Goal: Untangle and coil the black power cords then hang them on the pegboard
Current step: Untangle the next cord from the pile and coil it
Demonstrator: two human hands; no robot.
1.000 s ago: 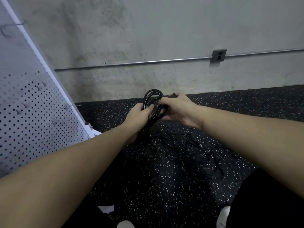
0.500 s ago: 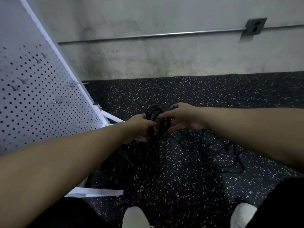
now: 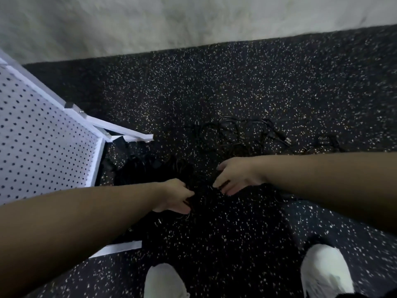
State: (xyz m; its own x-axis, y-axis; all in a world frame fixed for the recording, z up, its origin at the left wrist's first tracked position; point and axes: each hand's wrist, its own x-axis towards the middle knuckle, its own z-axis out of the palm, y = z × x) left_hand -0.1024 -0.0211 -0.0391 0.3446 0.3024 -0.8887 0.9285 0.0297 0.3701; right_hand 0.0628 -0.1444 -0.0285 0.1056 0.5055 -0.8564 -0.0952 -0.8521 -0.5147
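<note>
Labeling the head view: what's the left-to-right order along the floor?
Pegboard → left hand → right hand → loose cords on the floor.

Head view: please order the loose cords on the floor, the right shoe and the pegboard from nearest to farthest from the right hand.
From the right hand:
1. Loose cords, on the floor just beyond it.
2. Right shoe, below it, near the picture's bottom edge.
3. Pegboard, far on the left.
</note>
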